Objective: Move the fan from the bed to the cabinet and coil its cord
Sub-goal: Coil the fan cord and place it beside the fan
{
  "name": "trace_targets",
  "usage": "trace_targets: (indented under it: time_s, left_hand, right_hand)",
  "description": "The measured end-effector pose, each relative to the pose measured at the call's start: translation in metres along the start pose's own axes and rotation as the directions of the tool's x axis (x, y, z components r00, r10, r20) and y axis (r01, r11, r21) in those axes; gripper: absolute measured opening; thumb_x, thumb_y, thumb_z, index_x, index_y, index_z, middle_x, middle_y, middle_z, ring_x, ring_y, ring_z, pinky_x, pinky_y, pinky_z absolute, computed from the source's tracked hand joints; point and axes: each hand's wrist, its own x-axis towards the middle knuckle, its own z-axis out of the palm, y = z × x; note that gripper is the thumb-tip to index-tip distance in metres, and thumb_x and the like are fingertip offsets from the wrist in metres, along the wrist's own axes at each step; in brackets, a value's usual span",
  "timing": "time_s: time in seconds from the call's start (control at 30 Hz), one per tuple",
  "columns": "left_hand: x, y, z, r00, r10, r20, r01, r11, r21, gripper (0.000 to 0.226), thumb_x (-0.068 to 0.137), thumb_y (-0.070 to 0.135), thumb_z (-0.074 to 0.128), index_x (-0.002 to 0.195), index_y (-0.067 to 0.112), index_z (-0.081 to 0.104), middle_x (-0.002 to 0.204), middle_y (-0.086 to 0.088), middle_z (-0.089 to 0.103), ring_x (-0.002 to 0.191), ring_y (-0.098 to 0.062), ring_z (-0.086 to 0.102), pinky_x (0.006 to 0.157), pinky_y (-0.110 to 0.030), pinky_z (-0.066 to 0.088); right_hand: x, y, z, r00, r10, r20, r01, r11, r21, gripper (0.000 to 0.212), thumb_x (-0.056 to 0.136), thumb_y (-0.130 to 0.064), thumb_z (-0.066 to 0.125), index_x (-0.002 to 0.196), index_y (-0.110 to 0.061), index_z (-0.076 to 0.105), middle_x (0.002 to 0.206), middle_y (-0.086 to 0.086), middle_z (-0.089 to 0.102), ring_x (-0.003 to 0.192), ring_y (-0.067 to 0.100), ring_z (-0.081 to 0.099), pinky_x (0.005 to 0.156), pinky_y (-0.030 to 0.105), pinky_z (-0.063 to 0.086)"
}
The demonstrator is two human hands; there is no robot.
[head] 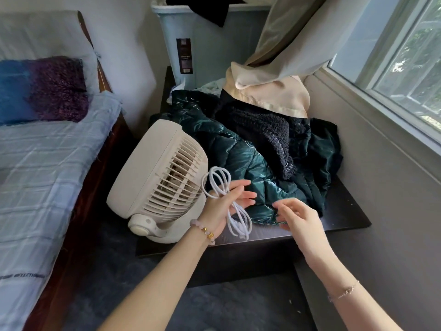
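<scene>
Head view: fan (157,185) stands on cabinet (343,211). My left hand (223,204) grip clamps the limp, light cord (229,201) loops mid-bundle; right hand (299,220) grip is apart, empty.

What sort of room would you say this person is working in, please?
Most likely a bedroom at home: a made bed with a purple cushion, a laundry hamper in the corner, and a curtained window beside a dark cabinet piled with clothes.
</scene>
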Motion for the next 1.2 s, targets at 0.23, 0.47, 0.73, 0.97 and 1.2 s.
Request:
trace_targets:
  time_s: [0.23,0.47,0.73,0.97,1.2]
  left_hand:
    - [0.007,-0.011,-0.007,0.99,-0.134,-0.042,0.129,0.985,-0.116,0.023,0.095,0.015,0.048,0.107,0.018,0.067,0.076,-0.002,0.066,0.05,-0.007,0.058,0.066,-0.026,0.058]
    - [0.005,-0.045,-0.009,0.891,-0.391,-0.233,0.297,0.887,-0.354,0.019,0.091,0.004,0.052,0.099,0.01,0.069,0.096,-0.011,0.056,0.075,-0.018,0.056,0.06,-0.028,0.059]
    - [0.015,-0.081,-0.025,0.667,-0.566,-0.485,0.278,0.793,-0.543,0.015,0.088,-0.003,0.05,0.089,0.011,0.056,0.075,-0.011,0.052,0.053,-0.017,0.065,0.046,-0.027,0.056]
    - [0.04,-0.096,-0.03,0.636,-0.454,-0.624,0.401,0.885,-0.235,0.04,0.08,0.011,0.068,0.113,-0.008,0.056,0.072,-0.006,0.066,0.065,-0.021,0.062,0.069,-0.036,0.056]
    - [0.056,-0.091,-0.041,0.665,-0.422,-0.616,0.591,0.801,0.089,0.029,0.073,0.047,0.068,0.076,0.019,0.064,0.069,0.004,0.071,0.073,-0.011,0.067,0.066,-0.028,0.05]
  right_hand:
    - [0.012,0.038,0.037,0.628,0.555,0.546,-0.746,0.629,0.219,0.051,0.095,-0.042,0.041,0.119,0.001,0.054,0.108,0.02,0.065,0.092,0.033,0.066,0.081,0.041,0.053]
    - [0.022,0.06,0.071,0.544,0.414,0.73,-0.839,0.269,0.473,0.043,0.097,-0.031,0.038,0.115,0.003,0.057,0.099,0.019,0.067,0.082,0.029,0.067,0.068,0.036,0.056]
    - [0.032,0.08,0.073,0.722,0.356,0.594,-0.609,0.735,0.3,0.032,0.094,-0.027,0.044,0.094,-0.012,0.073,0.093,0.011,0.068,0.081,0.021,0.065,0.073,0.032,0.046]
    - [0.051,0.073,0.072,0.754,0.289,0.59,-0.393,0.918,0.053,0.029,0.084,-0.034,0.064,0.106,-0.015,0.064,0.094,0.006,0.066,0.078,0.017,0.059,0.067,0.029,0.045]
    - [0.057,0.076,0.092,0.806,0.215,0.552,-0.098,0.968,-0.233,0.088,0.068,-0.033,0.079,0.139,-0.014,0.029,0.135,-0.004,0.049,0.121,0.009,0.05,0.101,0.031,0.044]
